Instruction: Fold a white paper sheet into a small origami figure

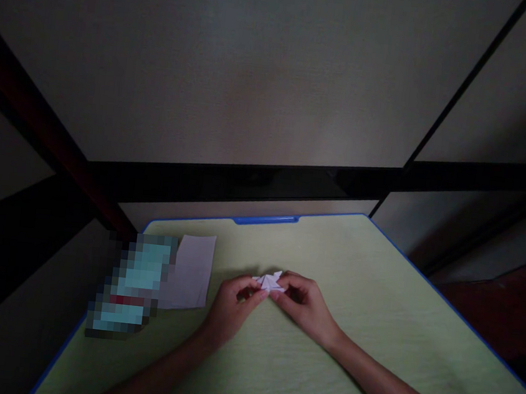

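Observation:
A small piece of white folded paper (269,282), with pointed flaps and creases, is held between both hands over the middle of the table. My left hand (231,306) pinches its left side between thumb and fingers. On the opposite side, my right hand (306,302) grips the paper's right edge the same way. The fingertips partly cover the paper, so its full shape does not show.
The light green table (376,284) has a blue rim and a blue handle recess (267,220) at its far edge. Flat white paper sheets (191,274) lie at the left, beside a blurred-out bluish item (142,272). A panelled wall (247,82) stands behind the table.

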`<state>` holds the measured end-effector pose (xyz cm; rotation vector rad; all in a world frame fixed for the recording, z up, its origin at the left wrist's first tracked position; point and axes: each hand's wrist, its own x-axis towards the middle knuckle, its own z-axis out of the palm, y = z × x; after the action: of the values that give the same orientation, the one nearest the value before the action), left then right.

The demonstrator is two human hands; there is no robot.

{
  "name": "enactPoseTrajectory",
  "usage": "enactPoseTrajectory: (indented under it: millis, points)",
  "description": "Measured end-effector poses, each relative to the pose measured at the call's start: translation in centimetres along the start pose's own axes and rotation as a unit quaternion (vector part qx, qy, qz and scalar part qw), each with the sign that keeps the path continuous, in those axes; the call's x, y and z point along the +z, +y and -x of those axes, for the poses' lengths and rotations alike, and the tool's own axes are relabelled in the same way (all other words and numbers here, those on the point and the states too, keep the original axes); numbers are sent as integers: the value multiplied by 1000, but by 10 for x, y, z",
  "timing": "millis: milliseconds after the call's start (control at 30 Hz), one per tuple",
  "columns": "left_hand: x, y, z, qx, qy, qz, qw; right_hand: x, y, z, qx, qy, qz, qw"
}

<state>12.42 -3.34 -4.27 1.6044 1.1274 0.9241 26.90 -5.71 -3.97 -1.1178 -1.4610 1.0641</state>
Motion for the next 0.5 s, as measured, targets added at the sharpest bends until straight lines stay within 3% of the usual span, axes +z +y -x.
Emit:
enactPoseTrajectory:
  millis: [300,500]
  points:
    - [0,2,2,35,11,-20,999,2,0,1,35,-8,-82,996]
    - [1,9,8,178,44,-134,974,7,-7,3,39,-10,-127,991]
